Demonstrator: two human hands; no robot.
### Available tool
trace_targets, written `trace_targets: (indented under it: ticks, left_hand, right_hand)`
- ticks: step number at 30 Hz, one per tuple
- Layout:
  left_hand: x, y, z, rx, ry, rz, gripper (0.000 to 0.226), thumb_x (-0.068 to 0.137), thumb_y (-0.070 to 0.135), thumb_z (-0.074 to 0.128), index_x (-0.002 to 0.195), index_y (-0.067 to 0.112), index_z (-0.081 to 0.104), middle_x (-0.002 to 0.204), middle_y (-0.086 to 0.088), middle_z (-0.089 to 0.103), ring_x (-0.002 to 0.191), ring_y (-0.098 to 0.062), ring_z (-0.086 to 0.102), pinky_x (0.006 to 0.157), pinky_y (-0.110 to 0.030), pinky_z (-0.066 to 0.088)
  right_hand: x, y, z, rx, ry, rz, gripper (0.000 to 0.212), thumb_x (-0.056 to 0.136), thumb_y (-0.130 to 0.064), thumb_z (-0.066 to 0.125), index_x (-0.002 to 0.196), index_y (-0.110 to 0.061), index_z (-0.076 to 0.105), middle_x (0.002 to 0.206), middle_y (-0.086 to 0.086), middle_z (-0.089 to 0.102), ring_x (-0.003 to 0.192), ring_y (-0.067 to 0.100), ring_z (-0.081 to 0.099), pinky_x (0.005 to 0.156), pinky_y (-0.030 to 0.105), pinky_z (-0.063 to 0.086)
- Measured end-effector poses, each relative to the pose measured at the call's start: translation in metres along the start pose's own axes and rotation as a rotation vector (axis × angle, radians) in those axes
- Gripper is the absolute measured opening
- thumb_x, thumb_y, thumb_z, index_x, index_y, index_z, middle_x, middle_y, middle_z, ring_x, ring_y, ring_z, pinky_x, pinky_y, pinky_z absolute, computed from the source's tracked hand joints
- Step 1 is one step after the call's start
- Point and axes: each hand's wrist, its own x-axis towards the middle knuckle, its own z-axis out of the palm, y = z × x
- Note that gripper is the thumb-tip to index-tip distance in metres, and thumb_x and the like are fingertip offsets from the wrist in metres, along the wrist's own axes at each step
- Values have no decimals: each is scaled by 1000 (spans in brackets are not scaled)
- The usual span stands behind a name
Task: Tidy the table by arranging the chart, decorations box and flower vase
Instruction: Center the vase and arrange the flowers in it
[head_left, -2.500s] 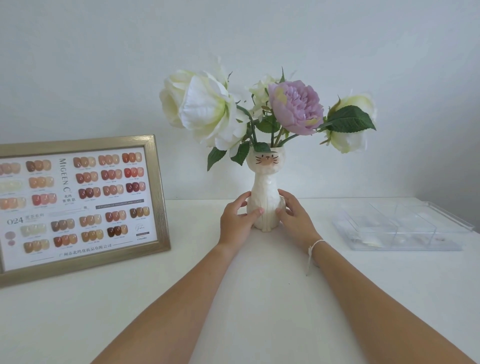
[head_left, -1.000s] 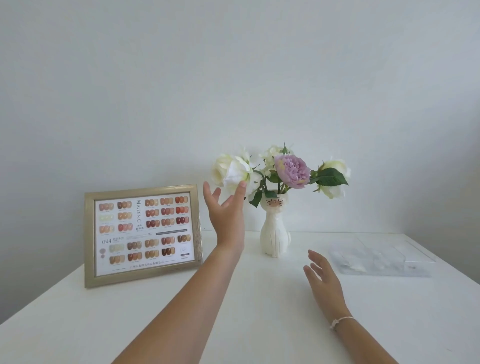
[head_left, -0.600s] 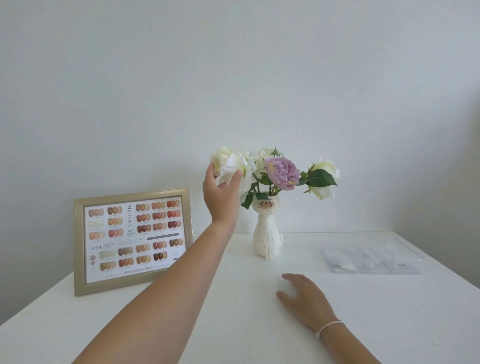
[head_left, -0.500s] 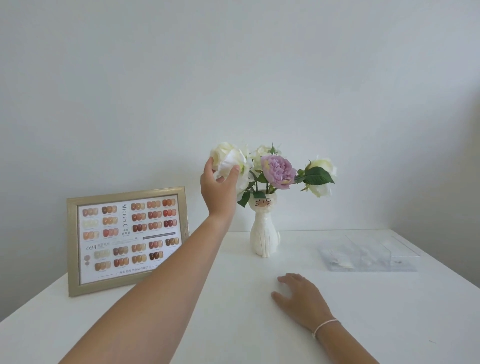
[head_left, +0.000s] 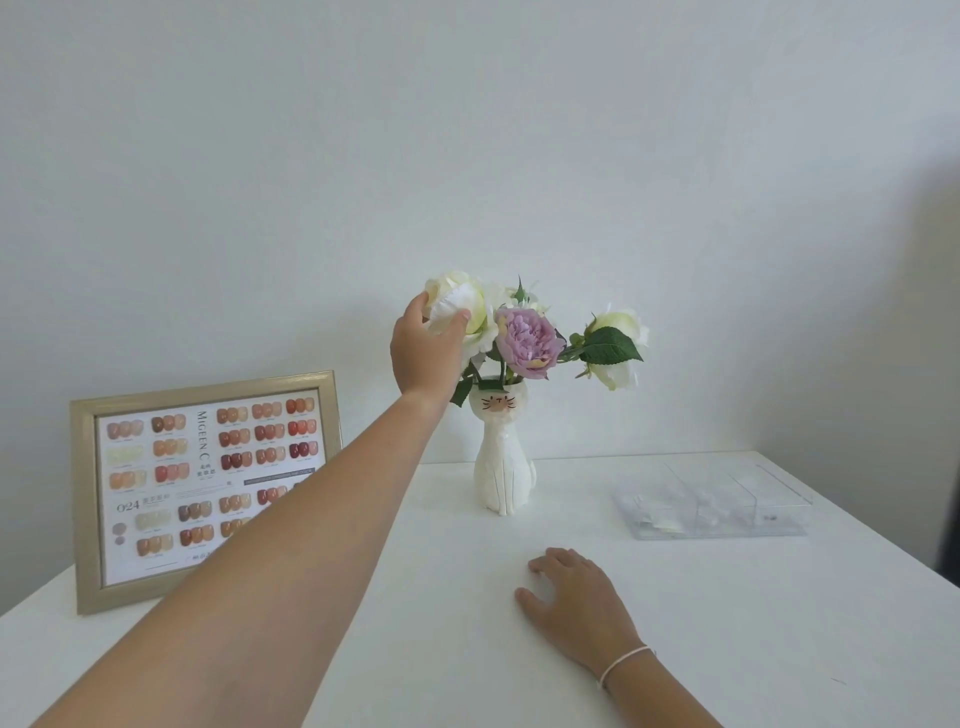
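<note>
A white cat-shaped flower vase (head_left: 501, 462) stands at the back middle of the white table (head_left: 727, 623), holding white and purple flowers. My left hand (head_left: 426, 348) is raised and cups the big white flower (head_left: 460, 304) on the vase's left side, thumb and fingers around it. My right hand (head_left: 571, 597) rests flat on the table in front of the vase, fingers apart, holding nothing. The gold-framed nail colour chart (head_left: 202, 483) stands upright at the left, partly behind my left forearm. The clear plastic decorations box (head_left: 717, 501) lies at the right.
A plain white wall (head_left: 467, 156) rises straight behind the table. The table's right edge runs just past the clear box, and a dark shadowed area (head_left: 948, 364) lies beyond it.
Both hands let go of the vase body. My left hand rose and closed around the white flower. My right hand dropped flat onto the table. The view pulled back.
</note>
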Motion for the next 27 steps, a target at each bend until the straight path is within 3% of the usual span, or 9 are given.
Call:
trace_targets:
  ticks: [5, 10, 15, 19, 21, 25, 27]
  left_hand:
    - [-7, -10, 7, 54, -59, -25, 45, 78, 35, 60, 120, 23, 57, 115, -2, 63, 107, -21, 58, 93, -41, 48]
    - [-19, -17, 12, 107, -71, 10, 50, 81, 28, 60, 129, 19, 51, 123, -1, 60, 113, -20, 54, 93, -34, 45]
    - [-25, -24, 12, 127, -112, 19, 50, 83, 29, 61, 131, 20, 50, 125, -1, 59, 116, -21, 52, 94, -36, 45]
    - [-26, -25, 5, 134, -62, 85, 53, 84, 30, 62, 133, 19, 47, 128, -4, 54, 114, -26, 52, 91, -30, 40]
    - [-27, -26, -2, 90, -19, 102, 53, 84, 34, 62, 133, 22, 46, 127, -3, 52, 106, -25, 54, 87, -29, 42]
    - [-24, -36, -21, -14, 78, 42, 54, 85, 41, 58, 134, 25, 43, 125, 3, 50, 94, -16, 54, 79, -20, 36]
    - [-24, -44, -27, -55, 120, -24, 53, 86, 41, 56, 135, 24, 43, 128, 1, 49, 92, -8, 51, 81, -19, 35]
  right_hand:
    - [0, 0, 0, 5, 17, -8, 46, 85, -50, 45, 124, -26, 53, 134, -6, 49, 127, 12, 40, 107, 22, 22]
    - [-1, 0, -2, 16, 22, -10, 45, 85, -49, 46, 123, -25, 53, 133, -6, 49, 127, 12, 40, 107, 22, 22]
    - [-2, -2, -3, 30, 30, -4, 44, 86, -48, 46, 122, -24, 53, 132, -5, 50, 126, 12, 40, 107, 22, 23]
    - [-2, -1, -7, 79, 8, 1, 43, 86, -46, 50, 124, -26, 53, 134, -7, 49, 127, 10, 41, 106, 21, 24]
    - [1, -2, -17, 275, 58, 64, 40, 85, -41, 56, 122, -26, 55, 131, -9, 53, 123, 9, 46, 103, 20, 30]
    - [27, -2, -60, 872, 314, 285, 32, 85, -26, 63, 115, -16, 61, 114, -2, 61, 106, 14, 55, 90, 24, 39]
    - [46, 0, -87, 1127, 433, 360, 38, 86, -26, 61, 121, -10, 58, 112, 0, 59, 102, 15, 54, 94, 31, 43]
